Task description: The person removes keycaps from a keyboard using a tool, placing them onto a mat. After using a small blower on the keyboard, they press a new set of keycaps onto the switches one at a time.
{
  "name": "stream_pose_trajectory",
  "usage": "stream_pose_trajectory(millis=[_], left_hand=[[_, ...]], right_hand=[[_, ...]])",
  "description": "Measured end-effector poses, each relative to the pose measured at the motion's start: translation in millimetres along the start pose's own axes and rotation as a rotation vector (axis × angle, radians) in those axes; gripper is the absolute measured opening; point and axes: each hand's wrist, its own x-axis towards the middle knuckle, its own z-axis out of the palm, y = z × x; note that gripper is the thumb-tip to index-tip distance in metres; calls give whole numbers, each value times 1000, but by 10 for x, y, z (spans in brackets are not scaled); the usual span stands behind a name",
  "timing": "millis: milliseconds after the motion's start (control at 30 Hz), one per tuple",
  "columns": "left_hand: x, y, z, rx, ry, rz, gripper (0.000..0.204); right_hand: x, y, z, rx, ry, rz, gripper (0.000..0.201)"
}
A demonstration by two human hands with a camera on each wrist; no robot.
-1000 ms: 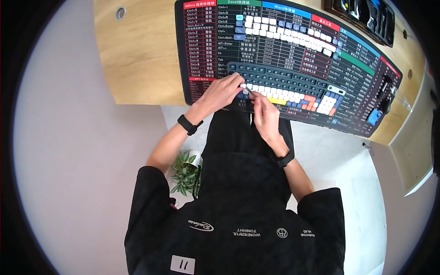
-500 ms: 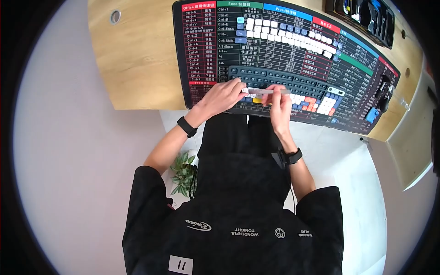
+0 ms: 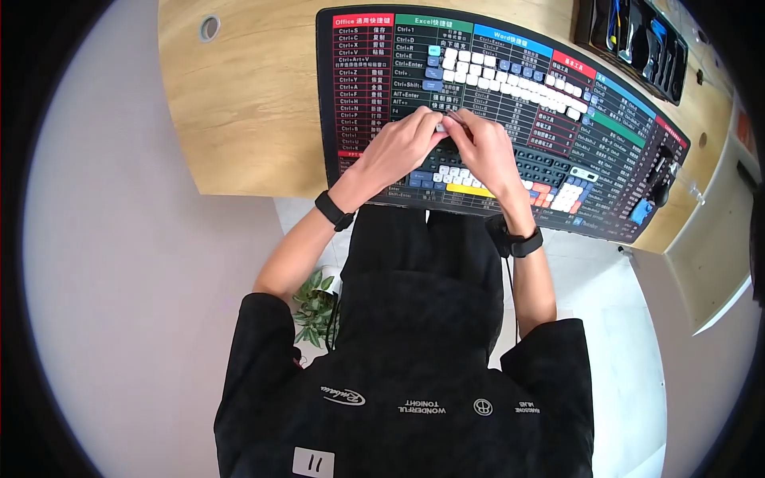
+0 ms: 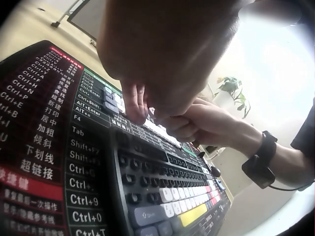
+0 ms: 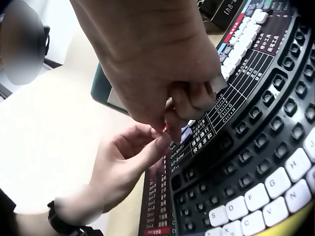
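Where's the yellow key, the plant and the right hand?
Yellow space bar (image 4: 194,215), left wrist view: its top.
Leafy plant (image 3: 316,311), head view: its leaves.
Right hand (image 3: 487,150), head view: its back.

Hands (image 4: 157,64) close together above keyboard (image 4: 142,167) on printed mat (image 4: 49,123).
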Motion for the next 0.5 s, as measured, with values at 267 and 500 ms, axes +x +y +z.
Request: stream_pose_trajectory(millis=[267,500], left_hand=[[104,-146,94,-136,56,-68,28],[148,-326,71,-174,277,-346,30]], right_hand=[[204,169,93,198,-99,186,30],[304,244,268,-74,157,125,24]])
